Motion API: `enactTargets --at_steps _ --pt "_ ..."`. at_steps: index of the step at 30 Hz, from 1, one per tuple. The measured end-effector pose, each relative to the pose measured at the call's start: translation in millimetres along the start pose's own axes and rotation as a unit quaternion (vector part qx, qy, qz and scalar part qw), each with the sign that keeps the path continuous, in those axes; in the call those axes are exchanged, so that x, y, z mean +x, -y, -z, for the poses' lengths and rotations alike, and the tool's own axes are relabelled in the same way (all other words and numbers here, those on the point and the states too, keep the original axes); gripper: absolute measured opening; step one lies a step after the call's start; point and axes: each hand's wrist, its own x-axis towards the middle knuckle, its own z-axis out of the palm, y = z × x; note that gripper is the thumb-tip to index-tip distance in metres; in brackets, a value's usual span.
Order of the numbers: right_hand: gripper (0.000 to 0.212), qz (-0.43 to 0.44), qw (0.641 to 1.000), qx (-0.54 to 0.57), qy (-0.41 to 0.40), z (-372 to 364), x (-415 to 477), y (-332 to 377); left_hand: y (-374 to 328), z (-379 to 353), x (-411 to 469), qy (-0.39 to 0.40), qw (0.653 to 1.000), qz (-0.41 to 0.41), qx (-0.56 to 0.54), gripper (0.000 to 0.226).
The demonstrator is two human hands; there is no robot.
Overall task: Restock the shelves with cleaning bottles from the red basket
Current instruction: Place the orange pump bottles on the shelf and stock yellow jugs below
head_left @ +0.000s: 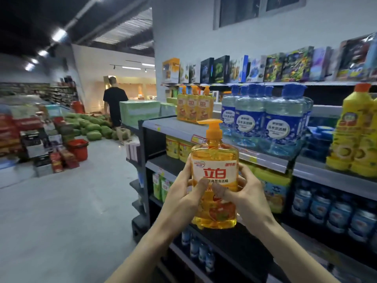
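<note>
orange pump bottle (214, 180) is held upright before the shelves, clamped betw. left grip (183, 198) & right grip (245, 194). placing step in hand; nxt to be set beside matching bottles (194, 105) on shelf (163, 123).

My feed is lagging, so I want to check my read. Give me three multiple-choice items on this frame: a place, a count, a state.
1. Where do the shelved orange pump bottles stand?
A. Left of the blue bottles, on the same shelf
B. On the floor
C. On the lowest shelf

2. How many of them show?
A. One
B. Three
C. Six

3. How is the held orange bottle carried?
A. Lying flat in one hand
B. Upright, gripped by the left hand and right hand
C. Hanging by its pump

1 A: they stand next to the blue ones.
2 B: three pump heads show side by side.
3 B: its pump points up and both hands wrap its sides.
</note>
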Motion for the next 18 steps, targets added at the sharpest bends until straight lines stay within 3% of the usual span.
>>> enactTargets --at_steps 4,18 --pt "0.07 0.008 1.0 0.009 0.014 -12 63 -21 23 15 57 -0.022 1.0 -0.009 0.011 0.05" --pt "0.069 0.048 0.999 0.0 0.015 -66 231 -51 78 90 218 -0.008 0.999 -0.026 0.024 0.052"
